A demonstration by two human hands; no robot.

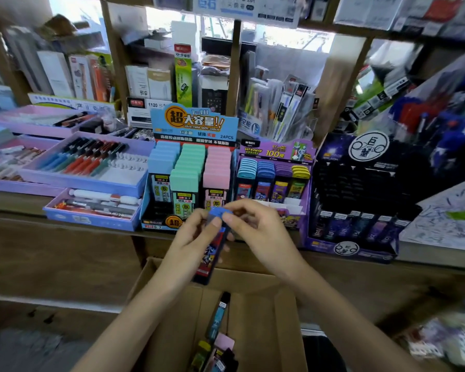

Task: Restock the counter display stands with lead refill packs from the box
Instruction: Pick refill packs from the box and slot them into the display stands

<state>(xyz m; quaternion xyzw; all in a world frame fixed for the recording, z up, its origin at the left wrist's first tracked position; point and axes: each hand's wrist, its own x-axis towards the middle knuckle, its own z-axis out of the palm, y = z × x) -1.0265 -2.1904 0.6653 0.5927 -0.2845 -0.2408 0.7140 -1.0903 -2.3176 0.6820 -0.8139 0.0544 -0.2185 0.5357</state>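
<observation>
Both hands are on one lead refill pack [212, 253], up in the air just in front of the surface [11, 202]. Left hand [192, 238] wraps its fingers round the dark body, thumb laid across the front. Right hand [259, 232] pinches the blue cap end from the other side. The pack sits tilted, cap up toward the displays, foot pointing down at the open cardboard box [169, 296] right below. More packs [218, 347] lie loose in the bottom of that box, well under the hands. Straight behind the cap stands the blue stand [192, 122] with its pastel-capped rows, and just beside it the purple stand [275, 151] with its four coloured columns. Farther right, a dark stand [360, 154]. Off left, trays of pens [89, 159].
</observation>
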